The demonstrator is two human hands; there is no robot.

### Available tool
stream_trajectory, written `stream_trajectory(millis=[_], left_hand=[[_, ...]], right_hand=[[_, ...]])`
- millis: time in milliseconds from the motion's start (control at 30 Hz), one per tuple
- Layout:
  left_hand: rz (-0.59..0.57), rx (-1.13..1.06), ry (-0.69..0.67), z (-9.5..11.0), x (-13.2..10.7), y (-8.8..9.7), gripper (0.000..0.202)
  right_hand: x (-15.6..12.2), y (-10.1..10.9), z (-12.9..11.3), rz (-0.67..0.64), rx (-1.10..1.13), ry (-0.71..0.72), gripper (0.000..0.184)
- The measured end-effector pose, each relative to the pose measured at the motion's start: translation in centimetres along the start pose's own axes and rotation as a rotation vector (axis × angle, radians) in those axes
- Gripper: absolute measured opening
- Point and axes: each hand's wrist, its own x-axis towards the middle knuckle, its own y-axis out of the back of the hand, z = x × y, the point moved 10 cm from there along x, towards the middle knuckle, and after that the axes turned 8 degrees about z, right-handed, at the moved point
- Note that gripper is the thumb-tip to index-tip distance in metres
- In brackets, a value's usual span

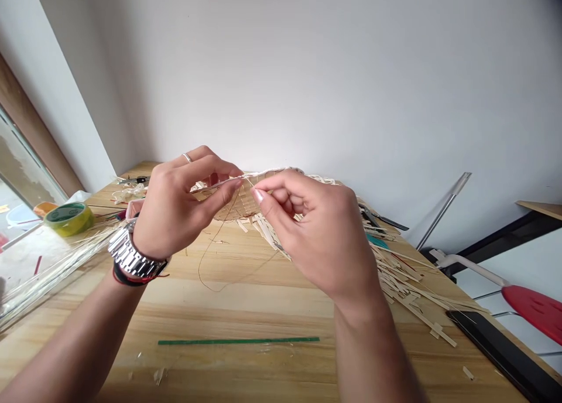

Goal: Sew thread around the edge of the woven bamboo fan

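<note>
A woven piece of thin pale strips (248, 205) with a wrapped, whitish edge is held up above the wooden table (246, 309). My left hand (175, 198) pinches that edge between thumb and index finger; it wears a ring and a metal watch (132, 253). Close beside it, my right hand (320, 233) pinches a thin thread (248, 181) at the edge, thumb against index finger. A slack loop of thread hangs below the piece toward the tabletop. Much of the woven piece is hidden behind both hands.
A green strip (239, 341) lies in front. Loose pale strips (404, 286) and a black phone (492, 350) are at right, near a red-ended object (533, 309). Yellow-green tape (70, 218) and long thin strips (57, 274) lie at left. A white wall (307, 69) stands behind.
</note>
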Motion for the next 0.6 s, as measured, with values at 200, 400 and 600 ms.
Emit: stream_trajectory(millis=[200,400,600], left_hand=[[0.018,0.004,-0.009,0.22,0.05,0.17,0.011],[0.022,0.001,-0.02,0.36,0.08,0.21,0.011],[0.017,-0.019,-0.035,0.61,0.03,0.21,0.01]], right_hand=[[0.06,-0.1,0.16,-0.003,0.012,-0.012,0.011],[-0.1,-0.29,0.39,-0.01,0.03,-0.04,0.011],[-0.14,-0.6,0.41,-0.013,0.045,-0.057,0.011]])
